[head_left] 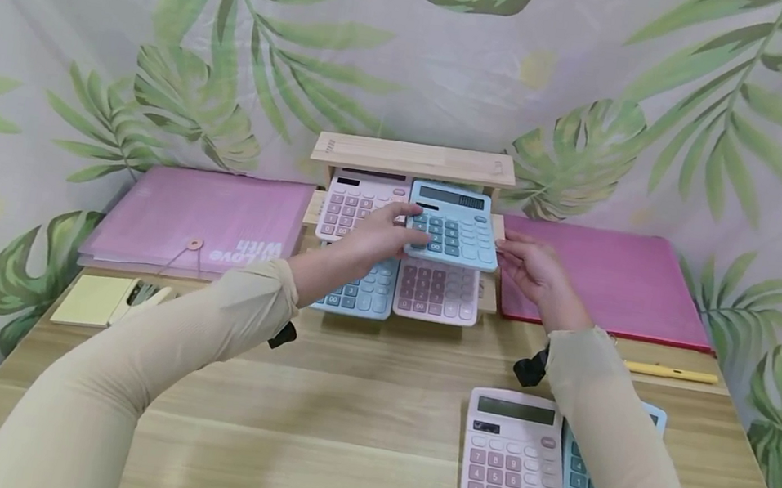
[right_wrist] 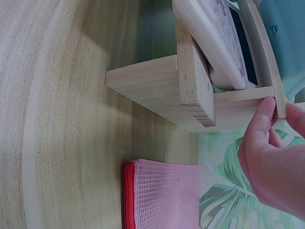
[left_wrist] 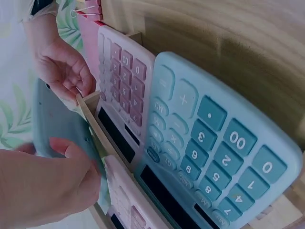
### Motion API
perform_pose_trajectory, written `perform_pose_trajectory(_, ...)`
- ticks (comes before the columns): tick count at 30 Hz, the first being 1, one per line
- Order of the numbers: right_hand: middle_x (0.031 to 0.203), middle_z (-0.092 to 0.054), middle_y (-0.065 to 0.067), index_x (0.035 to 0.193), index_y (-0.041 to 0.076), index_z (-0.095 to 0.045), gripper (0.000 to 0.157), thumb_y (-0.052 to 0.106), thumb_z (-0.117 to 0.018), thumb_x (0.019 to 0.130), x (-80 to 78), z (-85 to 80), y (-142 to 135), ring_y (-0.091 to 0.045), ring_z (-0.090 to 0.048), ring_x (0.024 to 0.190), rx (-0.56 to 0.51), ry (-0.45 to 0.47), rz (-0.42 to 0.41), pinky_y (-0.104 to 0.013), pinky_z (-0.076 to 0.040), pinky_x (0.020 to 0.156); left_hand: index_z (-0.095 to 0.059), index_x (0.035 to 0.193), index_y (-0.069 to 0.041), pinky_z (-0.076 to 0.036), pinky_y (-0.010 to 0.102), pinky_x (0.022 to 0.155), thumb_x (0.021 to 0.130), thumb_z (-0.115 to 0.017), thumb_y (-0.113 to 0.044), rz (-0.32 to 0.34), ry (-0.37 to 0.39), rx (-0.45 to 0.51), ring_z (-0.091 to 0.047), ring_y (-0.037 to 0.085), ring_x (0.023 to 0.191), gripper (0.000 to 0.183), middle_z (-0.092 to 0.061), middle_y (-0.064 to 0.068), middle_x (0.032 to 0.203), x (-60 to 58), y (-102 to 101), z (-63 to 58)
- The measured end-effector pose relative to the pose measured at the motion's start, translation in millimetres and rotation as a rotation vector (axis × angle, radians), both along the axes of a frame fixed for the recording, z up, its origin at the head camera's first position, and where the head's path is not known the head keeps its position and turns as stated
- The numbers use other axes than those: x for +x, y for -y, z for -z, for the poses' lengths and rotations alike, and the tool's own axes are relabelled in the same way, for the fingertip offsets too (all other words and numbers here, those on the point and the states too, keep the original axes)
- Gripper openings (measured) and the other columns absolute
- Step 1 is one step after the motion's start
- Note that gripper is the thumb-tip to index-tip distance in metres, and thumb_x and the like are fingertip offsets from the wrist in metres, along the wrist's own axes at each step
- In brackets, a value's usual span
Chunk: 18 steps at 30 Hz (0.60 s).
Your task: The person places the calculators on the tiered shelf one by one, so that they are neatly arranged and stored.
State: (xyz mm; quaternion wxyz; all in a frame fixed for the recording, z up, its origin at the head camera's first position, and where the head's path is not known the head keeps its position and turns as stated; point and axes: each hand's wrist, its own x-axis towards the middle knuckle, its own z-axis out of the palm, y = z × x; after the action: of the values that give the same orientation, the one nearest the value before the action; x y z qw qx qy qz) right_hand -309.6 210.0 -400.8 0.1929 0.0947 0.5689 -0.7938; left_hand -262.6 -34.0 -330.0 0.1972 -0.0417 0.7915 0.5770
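Note:
My left hand [head_left: 380,238] grips a light blue calculator [head_left: 476,230] by its left side, in front of the upper right part of a wooden rack [head_left: 413,159]. At the rack's right end, my right hand [head_left: 534,273] pinches the edge of a wooden rail [right_wrist: 268,57] between thumb and fingers. Beside the held calculator, a pink calculator [head_left: 344,217] leans in the upper left of the rack. Below stand a blue calculator [left_wrist: 219,138] on the left and a pink calculator [head_left: 460,307] on the right, both leaning back with keys facing out.
A pink calculator [head_left: 514,458] and a blue calculator [head_left: 582,483], partly behind my right sleeve, lie at the table's front right. Pink folders [head_left: 210,212] [head_left: 602,276] flank the rack. Sticky notes [head_left: 90,299] lie at left, a yellow pen [head_left: 671,372] at right.

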Motion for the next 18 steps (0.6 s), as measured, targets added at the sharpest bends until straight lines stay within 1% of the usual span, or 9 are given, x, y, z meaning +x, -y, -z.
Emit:
perform_pose_trajectory(1, 0.079, -0.069, 0.006, 0.145, 0.002, -0.022, 0.059, -0.001, -0.047, 0.092, 0.1, -0.4, 0.2, -0.004, -0.065, 0.078, -0.006, -0.001, 0.0, -0.014, -0.053, 0.075, -0.034, 0.142, -0.021, -0.046, 0.035, 0.099, 0.082, -0.069, -0.02, 0.022, -0.004, -0.015, -0.054, 0.019, 0.104, 0.07, -0.045, 0.007, 0.136, 2.4, 0.5, -0.2)
perform_pose_trajectory(3, 0.079, -0.069, 0.006, 0.146, 0.002, -0.021, 0.06, -0.002, -0.047, 0.092, 0.2, -1.3, 0.5, -0.004, -0.065, 0.078, -0.014, 0.001, 0.001, -0.014, -0.053, 0.075, -0.03, 0.145, -0.021, -0.04, 0.036, 0.106, 0.076, -0.074, -0.017, 0.064, -0.024, -0.051, -0.051, 0.021, 0.115, 0.082, -0.041, 0.009, 0.141, 5.9, 1.0, 0.0)
perform_pose_trajectory(5, 0.079, -0.069, 0.005, 0.146, 0.001, -0.021, 0.061, -0.002, -0.047, 0.091, 0.3, -2.2, 0.9, -0.004, -0.065, 0.078, -0.023, 0.005, 0.006, -0.014, -0.053, 0.075, -0.028, 0.145, -0.02, -0.037, 0.035, 0.109, 0.074, -0.076, -0.015, 0.089, -0.043, -0.068, -0.048, 0.021, 0.12, 0.086, -0.042, 0.01, 0.139, 8.3, 1.0, 0.5)
perform_pose_trajectory(7, 0.079, -0.069, 0.004, 0.146, 0.001, -0.02, 0.061, -0.002, -0.047, 0.091, 0.5, -2.7, 1.1, -0.004, -0.065, 0.077, -0.023, 0.009, 0.007, -0.013, -0.053, 0.074, -0.03, 0.145, -0.02, -0.037, 0.034, 0.11, 0.074, -0.076, -0.014, 0.096, -0.067, -0.082, -0.047, 0.019, 0.119, 0.085, -0.044, 0.009, 0.135, 9.3, 0.9, 1.9)
perform_pose_trajectory(11, 0.079, -0.068, 0.004, 0.146, 0.002, -0.02, 0.061, -0.002, -0.047, 0.092, 0.8, -2.9, 0.8, -0.005, -0.065, 0.078, -0.021, 0.016, 0.01, -0.013, -0.053, 0.075, -0.035, 0.142, -0.023, -0.047, 0.038, 0.098, 0.081, -0.071, -0.015, 0.084, -0.098, -0.072, -0.054, 0.02, 0.104, 0.072, -0.052, 0.01, 0.123, 10.5, -0.1, 6.3)
perform_pose_trajectory(13, 0.08, -0.068, 0.005, 0.146, 0.002, -0.02, 0.061, -0.002, -0.047, 0.092, 0.9, -2.5, 0.8, -0.005, -0.065, 0.078, -0.022, 0.019, 0.012, -0.014, -0.053, 0.075, -0.036, 0.141, -0.026, -0.052, 0.036, 0.087, 0.083, -0.068, -0.015, 0.073, -0.101, -0.056, -0.057, 0.019, 0.092, 0.067, -0.058, 0.009, 0.115, 10.4, -1.4, 9.6)
perform_pose_trajectory(14, 0.081, -0.068, 0.004, 0.146, 0.002, -0.02, 0.061, -0.002, -0.047, 0.092, 0.9, -2.2, 0.7, -0.005, -0.065, 0.079, -0.026, 0.021, 0.015, -0.014, -0.053, 0.076, -0.037, 0.141, -0.027, -0.053, 0.037, 0.082, 0.084, -0.067, -0.015, 0.066, -0.103, -0.049, -0.058, 0.02, 0.086, 0.066, -0.06, 0.011, 0.111, 10.5, -2.5, 11.6)
perform_pose_trajectory(16, 0.082, -0.068, 0.004, 0.146, 0.003, -0.02, 0.061, -0.002, -0.047, 0.092, 1.3, -1.8, 0.8, -0.005, -0.065, 0.079, -0.026, 0.024, 0.018, -0.014, -0.053, 0.077, -0.036, 0.141, -0.029, -0.055, 0.032, 0.07, 0.085, -0.066, -0.014, 0.062, -0.105, -0.029, -0.059, 0.018, 0.073, 0.065, -0.063, 0.016, 0.105, 10.1, -4.0, 16.7)
perform_pose_trajectory(18, 0.084, -0.067, 0.004, 0.146, 0.003, -0.021, 0.06, -0.002, -0.047, 0.092, 1.8, -1.4, 1.2, -0.005, -0.065, 0.079, -0.024, 0.026, 0.02, -0.014, -0.054, 0.077, -0.035, 0.141, -0.031, -0.054, 0.029, 0.06, 0.086, -0.064, -0.013, 0.061, -0.104, -0.015, -0.057, 0.014, 0.062, 0.065, -0.064, 0.019, 0.103, 9.7, -5.1, 23.3)
